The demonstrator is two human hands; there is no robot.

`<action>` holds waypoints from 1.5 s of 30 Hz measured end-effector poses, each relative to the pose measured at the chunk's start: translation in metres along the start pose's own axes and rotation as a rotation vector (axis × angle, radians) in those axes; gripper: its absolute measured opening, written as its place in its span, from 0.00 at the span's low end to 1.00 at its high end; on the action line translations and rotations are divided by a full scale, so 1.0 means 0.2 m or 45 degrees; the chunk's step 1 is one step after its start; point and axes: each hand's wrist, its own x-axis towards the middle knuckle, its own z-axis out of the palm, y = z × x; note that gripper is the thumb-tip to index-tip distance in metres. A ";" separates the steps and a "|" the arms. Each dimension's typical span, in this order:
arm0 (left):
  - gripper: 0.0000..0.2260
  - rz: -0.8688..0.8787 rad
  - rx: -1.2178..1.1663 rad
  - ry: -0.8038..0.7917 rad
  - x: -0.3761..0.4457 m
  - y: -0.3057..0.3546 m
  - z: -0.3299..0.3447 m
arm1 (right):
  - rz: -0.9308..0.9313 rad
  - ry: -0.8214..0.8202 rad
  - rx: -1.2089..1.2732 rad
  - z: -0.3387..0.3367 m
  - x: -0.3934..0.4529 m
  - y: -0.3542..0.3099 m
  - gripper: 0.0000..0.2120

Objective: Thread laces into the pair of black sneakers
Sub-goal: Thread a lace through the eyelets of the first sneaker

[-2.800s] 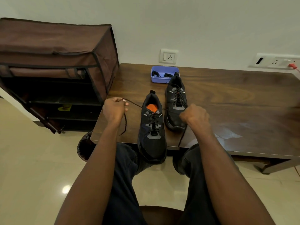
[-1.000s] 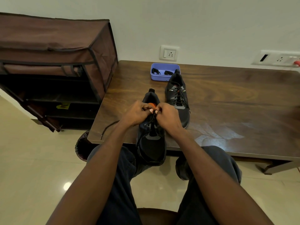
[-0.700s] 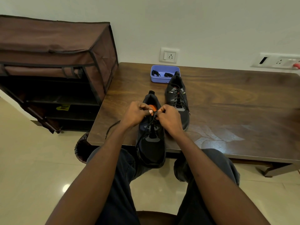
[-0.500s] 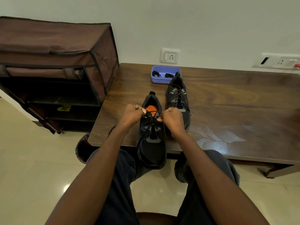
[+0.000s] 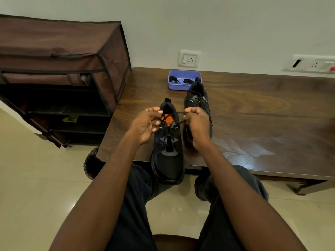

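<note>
Two black sneakers stand on the brown wooden table (image 5: 253, 113). The near sneaker (image 5: 169, 160) has an orange insole and its toe hangs over the table's front edge. Its black lace (image 5: 178, 113) runs taut across the shoe's opening between my hands. My left hand (image 5: 147, 124) pinches the lace's left part beside the collar. My right hand (image 5: 194, 120) pinches the right part, partly covering the far sneaker (image 5: 196, 98), which is laced.
A lilac plastic box (image 5: 181, 82) with black laces in it sits at the table's back, touching the far sneaker's heel. A brown fabric shoe rack (image 5: 59, 73) stands left of the table. Wall sockets (image 5: 189, 59) are behind. My knees are under the front edge.
Earlier my hands were spread wide, pulling the lace ends outward. They then met over the near sneaker's opening and have now drawn slightly apart, stretching the lace between them.
</note>
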 end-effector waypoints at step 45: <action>0.08 0.383 1.167 0.182 0.06 -0.05 0.06 | 0.324 -0.346 -0.581 -0.05 0.10 0.00 0.10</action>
